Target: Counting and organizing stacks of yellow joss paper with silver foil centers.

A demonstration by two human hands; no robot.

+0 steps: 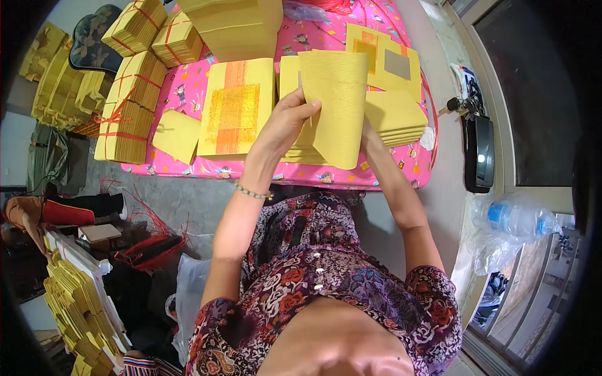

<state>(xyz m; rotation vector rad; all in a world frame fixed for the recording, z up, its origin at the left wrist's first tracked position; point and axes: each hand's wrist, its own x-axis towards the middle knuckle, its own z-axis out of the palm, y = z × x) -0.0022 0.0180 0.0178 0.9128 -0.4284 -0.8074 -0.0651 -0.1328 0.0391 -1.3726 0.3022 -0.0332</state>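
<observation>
Holding a thin yellow paper sheet (335,106) up above the pink tabletop (188,94), the left hand (285,122) pinched its left edge. The right hand (370,135) hid behind it, grip unclear. It looked light, floppy, easily creased; edges suit best.

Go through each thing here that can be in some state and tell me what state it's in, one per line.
Left hand: gripping the yellow sheet's left edge.
Right hand: mostly hidden behind the sheet.
Yellow sheet: lifted, curled over.
Stack under the hands: loose, untied.
Stack at right: loose, fanned.
Bundles at left: tied with red string.
Gold-foil sheet: lying flat.
Plastic bottle: on its side, capped.
</observation>
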